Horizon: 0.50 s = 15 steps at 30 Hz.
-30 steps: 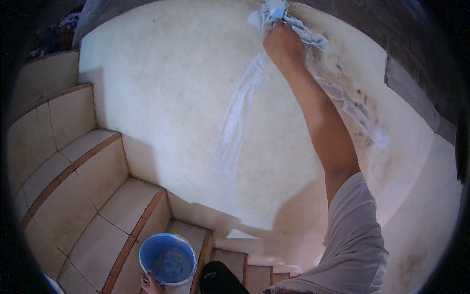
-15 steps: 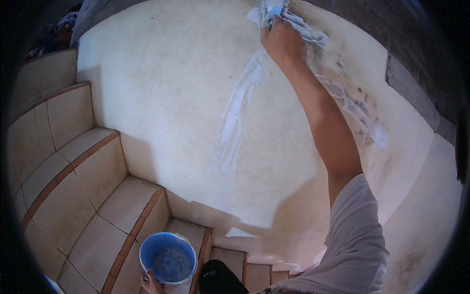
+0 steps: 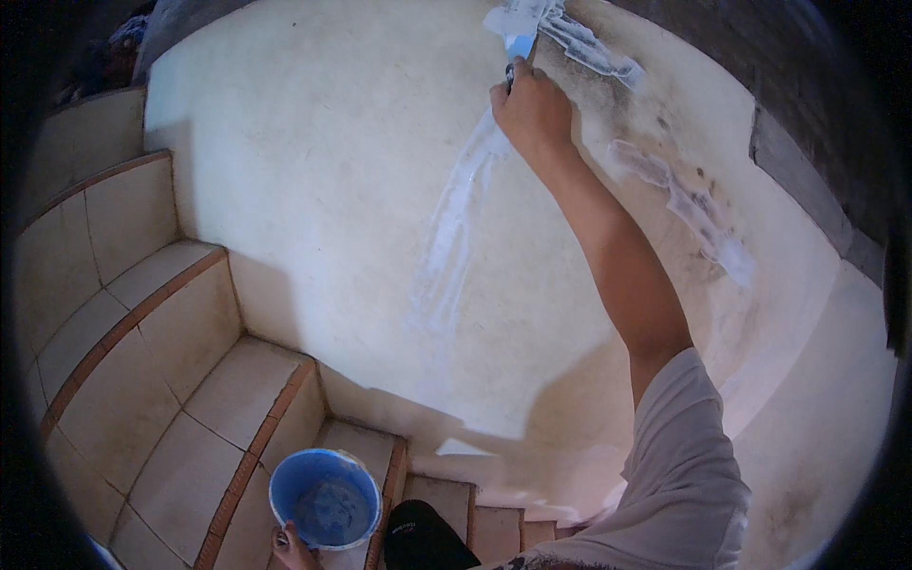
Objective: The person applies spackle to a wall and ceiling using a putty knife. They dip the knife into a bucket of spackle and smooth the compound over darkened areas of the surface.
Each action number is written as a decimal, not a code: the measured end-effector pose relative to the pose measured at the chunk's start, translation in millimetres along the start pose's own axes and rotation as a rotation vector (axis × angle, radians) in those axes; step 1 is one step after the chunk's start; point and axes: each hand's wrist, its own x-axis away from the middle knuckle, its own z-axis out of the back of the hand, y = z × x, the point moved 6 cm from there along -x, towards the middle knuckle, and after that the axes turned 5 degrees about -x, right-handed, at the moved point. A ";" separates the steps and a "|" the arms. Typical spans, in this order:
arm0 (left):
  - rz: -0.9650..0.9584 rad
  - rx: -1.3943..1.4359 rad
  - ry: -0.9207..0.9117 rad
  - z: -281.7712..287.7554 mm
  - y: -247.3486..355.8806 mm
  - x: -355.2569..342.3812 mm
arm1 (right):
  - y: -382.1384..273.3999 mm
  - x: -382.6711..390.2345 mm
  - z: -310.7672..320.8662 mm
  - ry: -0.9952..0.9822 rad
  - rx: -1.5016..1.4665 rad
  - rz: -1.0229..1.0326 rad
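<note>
Scraper (image 3: 519,47) grasped in right hand (image 3: 536,106), long axis toward top edge of wall (image 3: 351,190), blade at white paste (image 3: 518,19); bucket (image 3: 325,464) gripped by left hand (image 3: 296,553).

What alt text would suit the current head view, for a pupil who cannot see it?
A person's right hand holds a blue-bladed scraper at white, paste-like smears high on a cream wall. The left hand holds a blue bucket low in the view, in front of tiled stairs with reddish-brown edging.

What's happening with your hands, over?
Right hand gripping blue scraper at white paste on wall. Left hand at blue bucket. No obstruction visible.
</note>
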 end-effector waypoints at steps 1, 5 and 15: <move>-0.014 0.003 -0.014 -0.7 -1.4 -1.4 | -0.7 7.7 0.3 0.014 -0.016 0.022; -0.040 0.041 -0.040 0.7 -2.2 -0.9 | -2.9 5.4 5.7 0.107 0.002 0.057; 0.094 0.007 0.030 -5.4 6.0 6.9 | 16.5 -58.6 -3.8 0.086 0.085 0.041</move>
